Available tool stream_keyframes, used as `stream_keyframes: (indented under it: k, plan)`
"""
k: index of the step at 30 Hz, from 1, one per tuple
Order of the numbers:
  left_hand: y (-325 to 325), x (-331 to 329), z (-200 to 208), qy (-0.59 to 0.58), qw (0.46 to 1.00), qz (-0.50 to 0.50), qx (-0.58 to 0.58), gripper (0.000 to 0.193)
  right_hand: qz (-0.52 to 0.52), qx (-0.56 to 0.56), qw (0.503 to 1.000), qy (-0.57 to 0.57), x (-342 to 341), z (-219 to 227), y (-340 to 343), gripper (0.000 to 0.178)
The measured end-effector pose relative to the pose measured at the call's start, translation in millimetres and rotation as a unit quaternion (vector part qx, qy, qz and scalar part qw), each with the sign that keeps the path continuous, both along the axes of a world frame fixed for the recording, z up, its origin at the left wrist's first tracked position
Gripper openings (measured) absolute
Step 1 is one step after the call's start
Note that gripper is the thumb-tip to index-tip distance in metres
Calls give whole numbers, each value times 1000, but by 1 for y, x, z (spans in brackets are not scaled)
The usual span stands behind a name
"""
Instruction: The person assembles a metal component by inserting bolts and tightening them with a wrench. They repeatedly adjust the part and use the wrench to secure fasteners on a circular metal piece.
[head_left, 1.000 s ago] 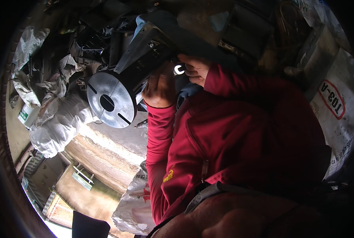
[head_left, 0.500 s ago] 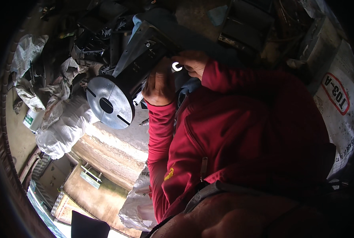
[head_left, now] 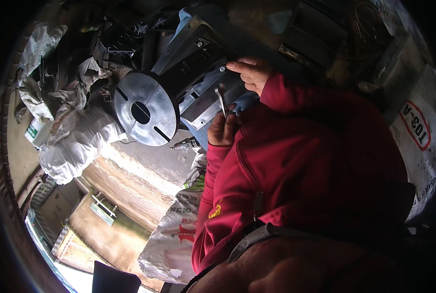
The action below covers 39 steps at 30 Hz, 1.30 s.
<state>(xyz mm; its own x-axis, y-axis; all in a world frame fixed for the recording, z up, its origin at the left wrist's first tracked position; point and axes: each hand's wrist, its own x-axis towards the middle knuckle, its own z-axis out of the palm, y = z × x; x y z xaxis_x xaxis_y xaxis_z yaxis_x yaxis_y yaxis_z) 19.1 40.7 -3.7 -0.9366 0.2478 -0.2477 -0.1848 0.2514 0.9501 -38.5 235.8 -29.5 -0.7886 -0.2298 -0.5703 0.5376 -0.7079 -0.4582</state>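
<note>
The left hand (head_left: 222, 131) grasps a wrench (head_left: 222, 101), which points roughly to twelve o'clock. At one o'clock from it, the right hand (head_left: 252, 73) extends a fingertip to a shiny bolt (head_left: 222, 69); whether it pinches cannot be told. The slotted disc (head_left: 160, 105) lies toward nine o'clock.

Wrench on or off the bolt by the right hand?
Off: the wrench is in the left hand, its upper end apart from the bolt by the right hand.
</note>
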Motion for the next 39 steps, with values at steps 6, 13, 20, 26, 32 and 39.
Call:
stream_keyframes:
  k: [6, 13, 20, 26, 32, 39]
  plan:
    - [4, -21, 28, 384, 891, -9, -243, 45, -8, 20, 1000, 1, -1, 8, 1, 15]
    - [15, -44, 14, 474, 821, -64, -313, 63, -6, 27, 1000, 4, -2, 10, 1, 16]
    - [21, -45, 27, 492, 847, -8, -201, 48, -21, 39, 999, -4, -2, 8, 1, 26]
    - [17, -48, 30, 432, 856, -69, -277, 41, -18, 43, 999, -3, -2, 5, -1, 26]
    - [15, -53, 29, 423, 860, -87, -272, 51, -14, 40, 999, -6, -2, 6, -2, 25]
    - [17, -46, 51, 420, 887, -15, -192, 34, -23, 45, 999, -4, -1, 9, 0, 25]
